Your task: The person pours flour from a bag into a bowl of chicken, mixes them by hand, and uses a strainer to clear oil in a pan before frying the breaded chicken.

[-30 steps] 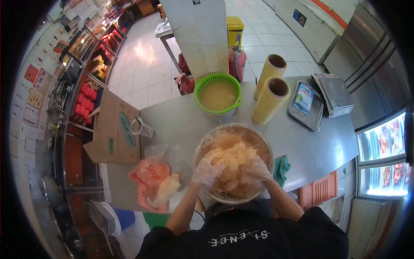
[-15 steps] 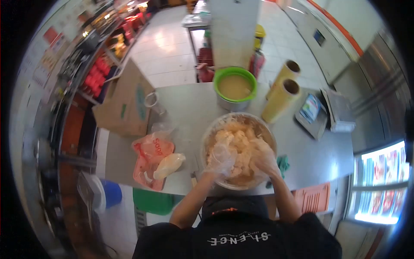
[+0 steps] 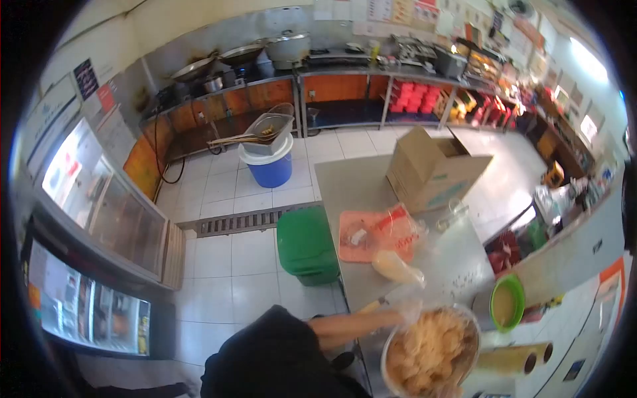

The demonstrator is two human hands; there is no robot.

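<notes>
A large round bowl (image 3: pixel 387 361) at the table's near edge holds a heap of pale orange, wet-looking pieces (image 3: pixel 431 348), perhaps raw chicken. My left hand (image 3: pixel 409 310), in a clear plastic glove, is at the bowl's upper left rim, beside the heap. Its fingers are blurred. Of my right hand (image 3: pixel 452 390) only a smeared bit shows at the bottom edge, over the bowl's near side. Close to my left hand lie a pale filled plastic bag (image 3: pixel 397 268) and a knife-like tool with a light handle (image 3: pixel 371 305).
A pink tray (image 3: pixel 355 249) with a red-printed bag and a cardboard box (image 3: pixel 424 174) stand on the steel table. Past the bowl are a green strainer (image 3: pixel 519 312) over a pot and two wrap rolls (image 3: pixel 501 361). A green bin (image 3: pixel 306 242) and blue bucket (image 3: pixel 272 171) stand on the floor.
My view has swung left, towards the stoves and fridges, so the bowl now sits at the lower right. My left hand has shifted from inside the bowl to its rim; the right is mostly out of view.
</notes>
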